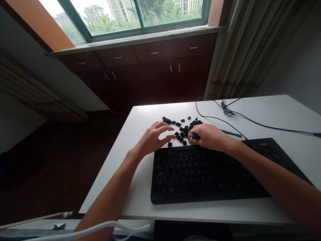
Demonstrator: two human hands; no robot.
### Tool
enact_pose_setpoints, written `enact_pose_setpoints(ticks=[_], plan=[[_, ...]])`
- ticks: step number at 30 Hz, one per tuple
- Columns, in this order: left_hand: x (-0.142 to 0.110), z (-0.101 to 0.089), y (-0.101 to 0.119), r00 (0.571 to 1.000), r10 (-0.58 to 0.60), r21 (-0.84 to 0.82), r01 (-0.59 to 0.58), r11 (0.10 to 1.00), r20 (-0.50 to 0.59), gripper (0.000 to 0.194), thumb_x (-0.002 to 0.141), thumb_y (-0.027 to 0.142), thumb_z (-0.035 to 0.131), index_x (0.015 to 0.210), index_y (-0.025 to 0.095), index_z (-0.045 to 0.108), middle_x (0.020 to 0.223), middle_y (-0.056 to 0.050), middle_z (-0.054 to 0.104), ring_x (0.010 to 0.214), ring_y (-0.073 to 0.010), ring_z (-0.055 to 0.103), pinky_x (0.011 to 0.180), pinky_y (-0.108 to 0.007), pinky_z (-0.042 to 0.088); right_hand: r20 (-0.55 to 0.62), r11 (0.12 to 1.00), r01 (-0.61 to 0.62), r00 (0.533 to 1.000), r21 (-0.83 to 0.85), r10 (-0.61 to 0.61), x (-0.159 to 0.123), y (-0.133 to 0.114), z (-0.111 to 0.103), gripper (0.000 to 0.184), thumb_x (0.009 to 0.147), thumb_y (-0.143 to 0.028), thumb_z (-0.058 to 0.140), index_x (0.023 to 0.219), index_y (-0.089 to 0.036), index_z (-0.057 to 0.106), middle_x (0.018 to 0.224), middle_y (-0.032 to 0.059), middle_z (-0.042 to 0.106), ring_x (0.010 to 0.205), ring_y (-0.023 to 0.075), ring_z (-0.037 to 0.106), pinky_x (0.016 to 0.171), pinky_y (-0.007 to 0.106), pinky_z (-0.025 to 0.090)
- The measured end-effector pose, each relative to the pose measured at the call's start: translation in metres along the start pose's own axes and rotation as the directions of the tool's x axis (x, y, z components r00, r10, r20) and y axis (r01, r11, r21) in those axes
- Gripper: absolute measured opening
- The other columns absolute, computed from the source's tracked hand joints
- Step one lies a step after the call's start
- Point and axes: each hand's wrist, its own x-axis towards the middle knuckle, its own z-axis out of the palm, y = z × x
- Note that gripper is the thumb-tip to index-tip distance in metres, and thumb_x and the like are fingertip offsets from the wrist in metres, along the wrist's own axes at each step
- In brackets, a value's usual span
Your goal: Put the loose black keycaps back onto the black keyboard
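Note:
On the white desk, behind the black keyboard (190, 170), lies a loose scatter of black keycaps (182, 134). My left hand (156, 135) is at the left side of the scatter, thumb and fingers apart with nothing between them. My right hand (209, 135) is just above the keyboard's back edge, its fingers closed round a small dark object (194, 136) with a paler end. What kind of object it is cannot be made out. Many keys still sit on the keyboard; a lighter square shows at its left part. My right forearm covers part of the keyboard's right side.
A thin blue stick (231, 133) lies right of my right hand. A black cable (215, 117) loops over the back of the white desk (117, 174), with a tied bundle (227, 108). A white curved tube (95, 227) crosses near the front. Beyond stand dark red cabinets (150, 80).

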Motion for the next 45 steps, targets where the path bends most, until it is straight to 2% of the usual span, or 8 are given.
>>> enact_pose_setpoints(ticks=[4, 8, 13, 16, 18, 29, 39, 45], plan=[[0.018, 0.006, 0.018, 0.997, 0.056, -0.031, -0.055, 0.998, 0.060, 0.021, 0.095, 0.030, 0.062, 0.115, 0.024, 0.068, 0.108, -0.007, 0.070, 0.102, -0.0223, 0.064, 0.083, -0.039, 0.058, -0.035, 0.997, 0.001, 0.999, 0.078, 0.002, -0.004, 0.004, -0.011, 0.021, 0.091, -0.036, 0.061, 0.098, -0.023, 0.077, 0.088, 0.0044, 0.075, 0.079, 0.0199, 0.066, 0.068, 0.030, 0.047], [0.019, 0.017, 0.035, 0.998, -0.002, -0.130, -0.007, 0.991, -0.069, 0.025, 0.093, 0.030, 0.066, 0.117, 0.023, 0.067, 0.109, -0.008, 0.070, 0.101, -0.0222, 0.065, 0.083, -0.039, 0.058, -0.051, 0.943, -0.040, 0.997, 0.330, 0.060, -0.003, 0.004, -0.023, 0.028, 0.088, -0.044, 0.065, 0.098, -0.021, 0.077, 0.085, 0.0036, 0.073, 0.076, 0.0177, 0.064, 0.067, 0.028, 0.047], [0.008, 0.028, 0.055, 0.964, -0.145, -0.316, 0.070, 0.946, -0.222, 0.031, 0.089, 0.024, 0.071, 0.119, 0.022, 0.064, 0.104, -0.006, 0.070, 0.085, -0.0148, 0.065, 0.071, -0.030, 0.058, 0.114, 0.725, -0.122, 0.992, 0.678, 0.061, -0.001, -0.001, -0.027, 0.043, 0.084, -0.053, 0.068, 0.108, -0.018, 0.075, 0.064, -0.0015, 0.058, 0.054, 0.0095, 0.046, 0.049, 0.023, 0.036], [0.006, 0.029, 0.060, 0.933, -0.220, -0.366, 0.106, 0.924, -0.286, 0.026, 0.088, 0.023, 0.072, 0.113, 0.021, 0.066, 0.103, -0.005, 0.069, 0.085, -0.0145, 0.066, 0.072, -0.031, 0.058, 0.181, 0.584, -0.146, 0.984, 0.799, -0.001, 0.000, -0.003, -0.023, 0.047, 0.081, -0.052, 0.073, 0.111, -0.016, 0.074, 0.064, -0.0019, 0.055, 0.053, 0.0083, 0.043, 0.046, 0.022, 0.034], [0.007, 0.028, 0.061, 0.924, -0.238, -0.386, 0.111, 0.916, -0.300, 0.023, 0.088, 0.025, 0.072, 0.111, 0.022, 0.067, 0.105, -0.006, 0.068, 0.090, -0.0159, 0.066, 0.072, -0.031, 0.059, 0.185, 0.544, -0.142, 0.982, 0.827, -0.026, 0.000, -0.003, -0.021, 0.048, 0.080, -0.052, 0.074, 0.112, -0.016, 0.073, 0.066, -0.0014, 0.056, 0.055, 0.0085, 0.044, 0.047, 0.021, 0.035], [0.005, 0.022, 0.067, 0.921, -0.295, -0.451, 0.156, 0.879, -0.255, 0.026, 0.086, 0.020, 0.073, 0.111, 0.023, 0.069, 0.109, -0.007, 0.066, 0.092, -0.0170, 0.066, 0.069, -0.031, 0.059, 0.185, 0.596, -0.119, 0.981, 0.794, -0.051, -0.005, -0.007, -0.026, 0.042, 0.087, -0.045, 0.069, 0.117, -0.017, 0.070, 0.060, -0.0040, 0.052, 0.050, 0.0072, 0.042, 0.046, 0.021, 0.032], [0.004, 0.021, 0.066, 0.919, -0.294, -0.464, 0.147, 0.873, -0.263, 0.025, 0.085, 0.025, 0.076, 0.108, 0.022, 0.070, 0.106, -0.007, 0.067, 0.095, -0.0178, 0.065, 0.068, -0.030, 0.057, 0.189, 0.629, -0.118, 0.981, 0.768, -0.047, -0.006, -0.011, -0.030, 0.046, 0.080, -0.050, 0.074, 0.111, -0.016, 0.073, 0.062, -0.0036, 0.049, 0.053, 0.0078, 0.042, 0.045, 0.021, 0.031], [0.004, 0.021, 0.064, 0.927, -0.200, -0.324, 0.092, 0.941, -0.319, 0.021, 0.082, 0.023, 0.078, 0.101, 0.020, 0.070, 0.101, -0.004, 0.069, 0.083, -0.0132, 0.064, 0.065, -0.027, 0.055, 0.094, 0.733, -0.006, 0.992, 0.680, -0.079, -0.007, -0.015, -0.025, 0.037, 0.077, -0.047, 0.077, 0.101, -0.019, 0.076, 0.073, -0.0006, 0.059, 0.063, 0.0108, 0.049, 0.053, 0.023, 0.038]])
